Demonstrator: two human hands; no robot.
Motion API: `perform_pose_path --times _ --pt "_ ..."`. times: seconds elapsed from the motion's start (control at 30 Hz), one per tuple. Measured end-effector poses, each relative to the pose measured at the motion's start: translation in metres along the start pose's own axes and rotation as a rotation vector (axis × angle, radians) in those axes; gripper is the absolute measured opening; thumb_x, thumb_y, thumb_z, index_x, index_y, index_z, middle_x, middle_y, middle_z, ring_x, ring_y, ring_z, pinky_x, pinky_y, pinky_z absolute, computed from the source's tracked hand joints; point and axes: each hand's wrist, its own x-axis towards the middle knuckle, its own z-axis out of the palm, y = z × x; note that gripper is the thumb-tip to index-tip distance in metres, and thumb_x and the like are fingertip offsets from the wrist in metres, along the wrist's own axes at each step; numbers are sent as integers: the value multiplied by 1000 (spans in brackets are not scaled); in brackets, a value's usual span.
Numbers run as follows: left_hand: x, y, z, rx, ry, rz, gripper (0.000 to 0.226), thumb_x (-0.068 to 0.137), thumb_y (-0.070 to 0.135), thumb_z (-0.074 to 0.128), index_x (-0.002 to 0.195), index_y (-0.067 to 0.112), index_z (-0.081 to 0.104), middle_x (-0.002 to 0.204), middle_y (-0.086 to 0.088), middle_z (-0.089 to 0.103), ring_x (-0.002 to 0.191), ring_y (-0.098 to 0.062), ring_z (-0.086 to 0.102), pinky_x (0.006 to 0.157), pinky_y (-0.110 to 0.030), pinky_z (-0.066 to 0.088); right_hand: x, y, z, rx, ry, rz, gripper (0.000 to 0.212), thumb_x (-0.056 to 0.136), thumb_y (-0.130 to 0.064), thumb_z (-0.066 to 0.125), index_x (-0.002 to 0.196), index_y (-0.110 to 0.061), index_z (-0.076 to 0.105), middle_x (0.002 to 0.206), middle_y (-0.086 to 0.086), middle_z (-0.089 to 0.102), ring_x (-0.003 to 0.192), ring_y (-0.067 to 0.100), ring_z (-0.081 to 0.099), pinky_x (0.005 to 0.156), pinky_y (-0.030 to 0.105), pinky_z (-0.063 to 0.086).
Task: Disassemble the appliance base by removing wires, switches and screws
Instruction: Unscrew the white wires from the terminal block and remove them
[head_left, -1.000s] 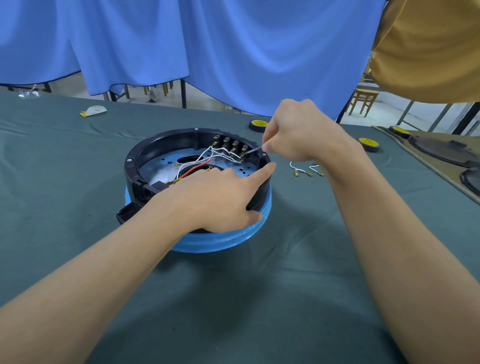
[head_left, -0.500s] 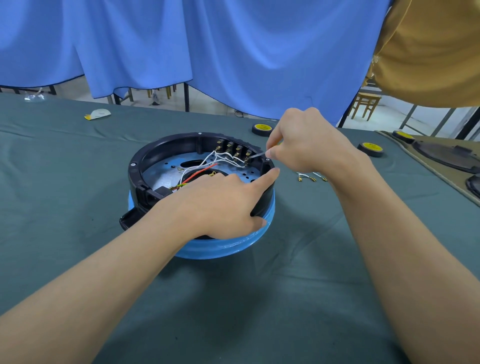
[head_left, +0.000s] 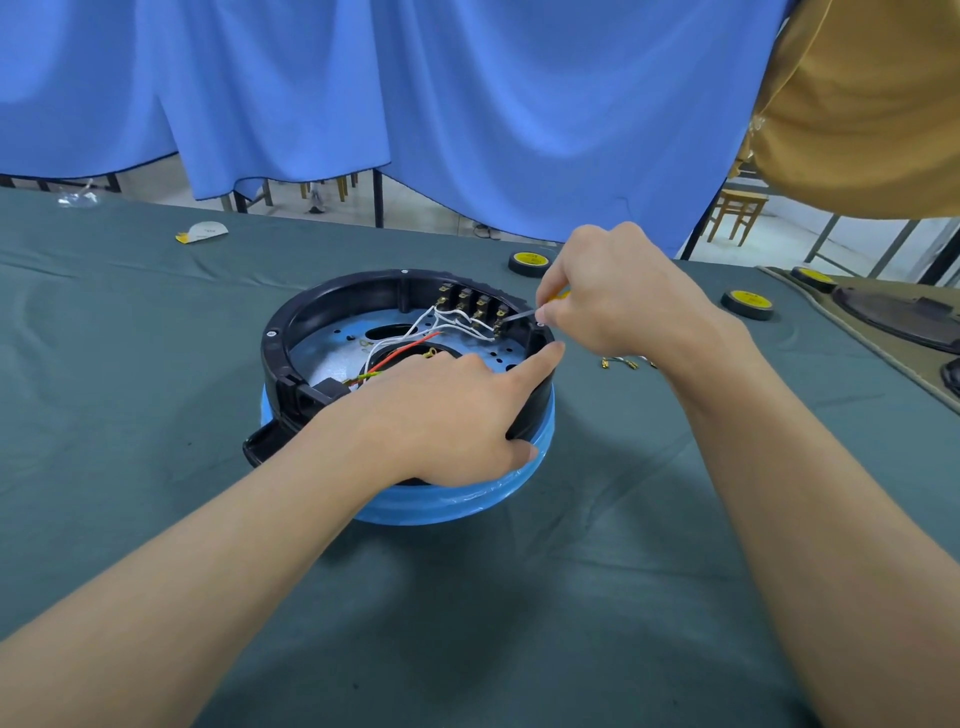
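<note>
appliance base (head_left: 311, 322) mid-frame | left hand (head_left: 441, 410) grips its rim | right hand (head_left: 618, 291) grasps thin tool (head_left: 519, 314) at rightmost switch (head_left: 501, 314) | step, we judge: freeing white wires (head_left: 457, 319) | next: we lever the connector off gently

Blue curtain (head_left: 467, 104) hangs behind green tablecloth (head_left: 519, 623) — yellow-topped discs (head_left: 747, 301) lie far right.

Left hand (head_left: 441, 410): I grip the appliance base (head_left: 283, 332) rim.
Right hand (head_left: 618, 296): I hold a screwdriver (head_left: 519, 314) at 4 switches (head_left: 464, 300).
</note>
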Motion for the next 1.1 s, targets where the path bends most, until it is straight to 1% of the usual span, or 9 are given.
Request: perform_pose_path --times 0.17,0.33,0.43,0.57,0.73,0.9,0.97,1.03,1.1 --pt "0 1 -1 1 -10 1 82 92 56 42 150 40 -14 68 7 31 81 -29 48 73 -39 45 -1 0 0 -8 -6 -23 16 84 -10 60 83 -13 76 74 13 68 60 18 46 57 34 50" --pt "-1 1 -1 14 -2 -1 82 93 57 42 150 39 -14 68 6 30 77 -28 46 70 -38 44 1 0 3 -24 6 -16 15 87 -14 60 98 -14 70 86 10 63 77 25 50 51 29 37" --pt "-1 2 0 21 8 -1 82 93 57 42 150 40 -14 68 6 29 76 -27 45 69 -37 42 1 -1 5 -32 12 -9 15 86 -14 60 98 -14 69 91 11 62 81 29 54 55 30 40" --pt "0 1 1 17 16 3 82 93 56 41 150 39 -15 68 7 29 77 -28 44 67 -36 39 -1 -1 3 -56 1 -44 15 85 -12 60 90 -14 74 82 10 68 76 27 54 60 31 44" --pt "-1 1 2 7 38 1 82 92 56 43 149 42 -16 68 7 31 77 -28 47 68 -37 43 0 -3 5 -64 15 -6 17 84 -14 61 98 -19 69 97 8 59 85 32 56 65 34 46" --pt "-2 1 3 10 35 4 80 93 56 40 148 41 -15 71 6 29 91 -30 52 75 -39 44 7 -1 -3 -64 -43 -4 16 84 -18 60 95 -23 70 89 4 60 81 27 57 61 31 40" --pt "-2 1 3 12 35 -2 79 93 56 40 148 41 -14 75 4 31 97 -31 53 74 -37 41 11 4 -10 11 -133 -11 15 85 -17 63 88 -25 75 70 -7 64 75 17 55 63 30 45" --pt "-1 1 4 19 41 2 78 94 55 40 148 41 -15 83 1 35 99 -31 53 74 -37 40 15 10 -16 86 -193 -10 15 85 -18 65 77 -27 73 45 -18 57 69 7 51 60 27 44" --pt "0 0 5 24 48 8 78 94 55 39 148 41 -15 90 -2 45 99 -31 54 75 -38 39 20 13 -18 141 -217 -7 19 85 -19 67 72 -32 71 40 -21 54 67 4 50 57 25 40"
